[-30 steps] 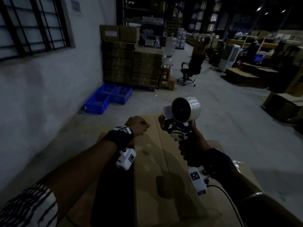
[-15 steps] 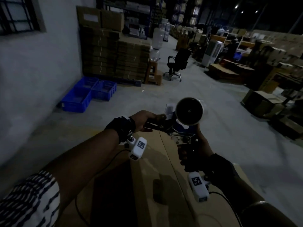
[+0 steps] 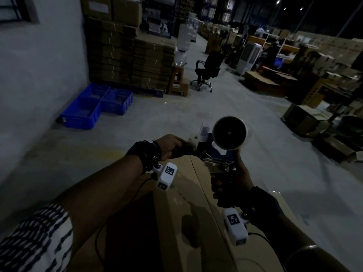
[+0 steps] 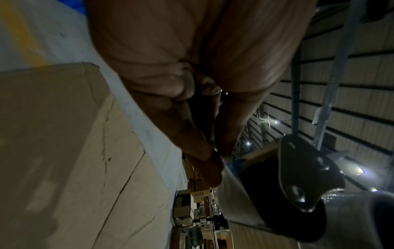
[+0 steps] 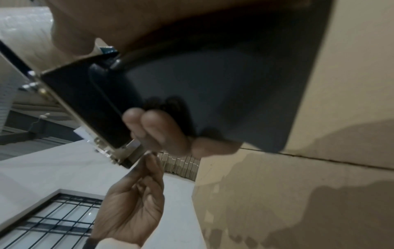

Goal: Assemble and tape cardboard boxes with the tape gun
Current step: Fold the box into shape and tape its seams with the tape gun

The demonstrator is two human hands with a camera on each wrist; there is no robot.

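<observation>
A tape gun (image 3: 218, 154) with a roll of clear tape (image 3: 229, 135) is held upright above a closed cardboard box (image 3: 188, 213). My right hand (image 3: 227, 183) grips its dark handle (image 5: 213, 94). My left hand (image 3: 169, 147) reaches to the gun's front end, and its thumb and fingers (image 4: 209, 151) pinch the loose end of the tape (image 4: 232, 182) by the metal plate (image 4: 307, 168). The same pinch shows in the right wrist view, left hand (image 5: 140, 193) just below the gun's nose. The box's flaps meet at a centre seam (image 3: 204, 189) under the gun.
Blue plastic crates (image 3: 98, 106) lie on the concrete floor by the white wall at left. Stacked flat cartons (image 3: 127, 55) and a black office chair (image 3: 208, 71) stand farther back. More boxes and pallets (image 3: 306, 118) fill the right side.
My left hand has moved right from above the box to the tape gun's front and taken hold of the tape end. The gun has stayed upright in my right hand.
</observation>
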